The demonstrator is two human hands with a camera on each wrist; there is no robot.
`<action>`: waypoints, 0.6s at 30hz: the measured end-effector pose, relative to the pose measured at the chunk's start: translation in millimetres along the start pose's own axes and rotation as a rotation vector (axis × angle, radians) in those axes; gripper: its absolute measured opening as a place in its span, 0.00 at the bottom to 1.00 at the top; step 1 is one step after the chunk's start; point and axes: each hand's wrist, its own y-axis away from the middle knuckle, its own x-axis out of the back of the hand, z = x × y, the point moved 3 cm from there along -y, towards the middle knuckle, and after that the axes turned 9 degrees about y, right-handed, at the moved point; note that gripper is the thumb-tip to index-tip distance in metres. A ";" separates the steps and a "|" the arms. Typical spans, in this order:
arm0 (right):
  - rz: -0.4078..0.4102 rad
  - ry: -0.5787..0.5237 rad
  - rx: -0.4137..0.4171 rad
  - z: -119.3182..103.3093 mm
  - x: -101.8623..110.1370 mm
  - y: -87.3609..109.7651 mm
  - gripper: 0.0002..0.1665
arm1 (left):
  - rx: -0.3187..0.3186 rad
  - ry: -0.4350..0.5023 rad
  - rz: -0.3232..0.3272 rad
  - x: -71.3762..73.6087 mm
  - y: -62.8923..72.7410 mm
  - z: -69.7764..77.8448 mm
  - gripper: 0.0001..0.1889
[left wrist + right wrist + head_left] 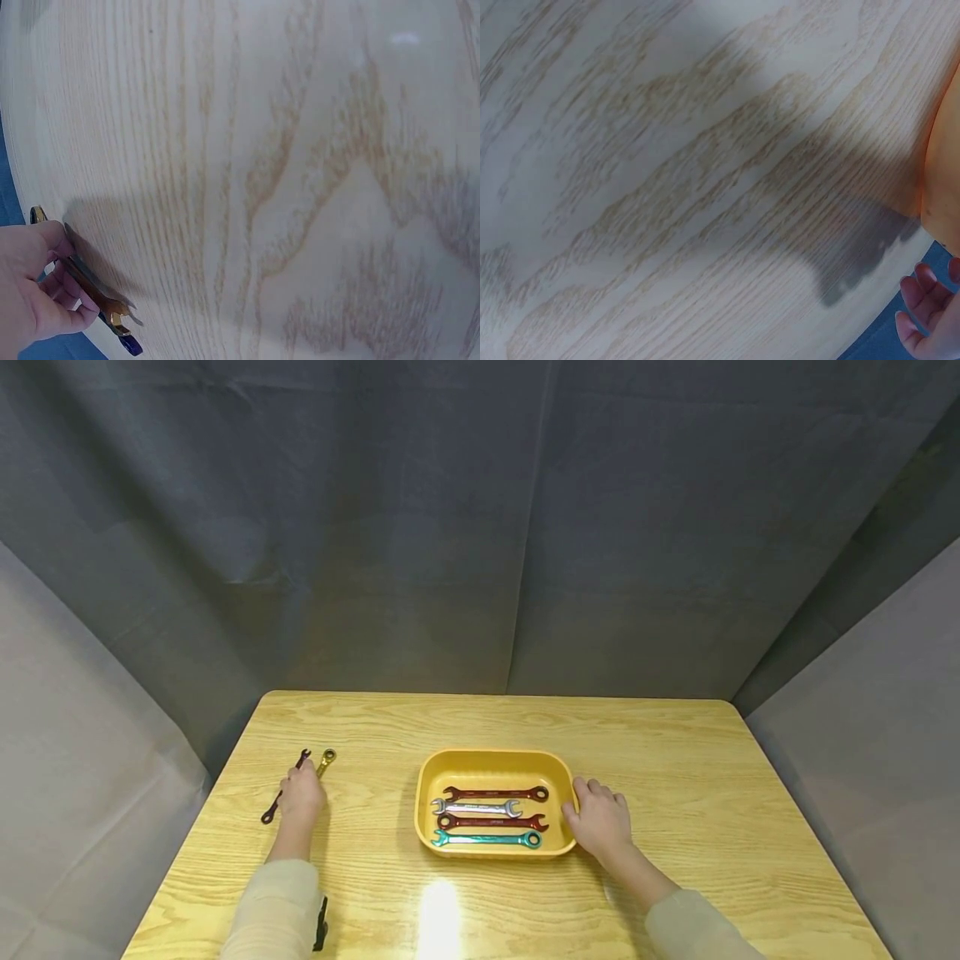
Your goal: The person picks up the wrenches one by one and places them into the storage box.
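At the table's left side, my left hand (302,792) pinches a gold wrench (325,764), whose ring end shows beyond the fingers. A dark purple wrench (272,810) lies right beside it, partly covered by the hand. In the left wrist view, the thumb and fingertips of the hand (37,281) close round the gold wrench (114,309), with a purple end (131,345) just below. My right hand (602,821) holds the right rim of a yellow tray (495,760), thumb over the edge. Its other fingers (922,289) curl loosely outside the tray wall (945,180).
Inside the tray, several wrenches lie side by side: a red one (495,793), a silver one (480,808), another red one (491,822) and a teal one (487,839). The wooden table (360,718) ends at a dark curtain (420,568).
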 end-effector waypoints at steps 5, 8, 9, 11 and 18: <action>-0.001 0.002 -0.002 0.3 -0.5 -0.2 0.21 | -0.025 -0.019 -0.017 -1.8 1.0 2.3 0.23; -0.002 0.000 -0.002 0.1 -0.2 0.0 0.22 | -0.046 -0.024 -0.018 -3.0 1.0 3.9 0.23; -0.002 0.000 -0.003 0.1 -0.2 0.0 0.21 | -0.052 -0.025 -0.016 -3.1 1.5 5.0 0.23; -0.002 -0.001 -0.004 -0.1 0.2 0.0 0.21 | -0.055 -0.023 -0.021 -3.7 1.5 6.4 0.23; 0.000 0.006 -0.002 -0.3 1.3 0.0 0.20 | -0.083 0.001 -0.032 -7.3 0.2 14.1 0.23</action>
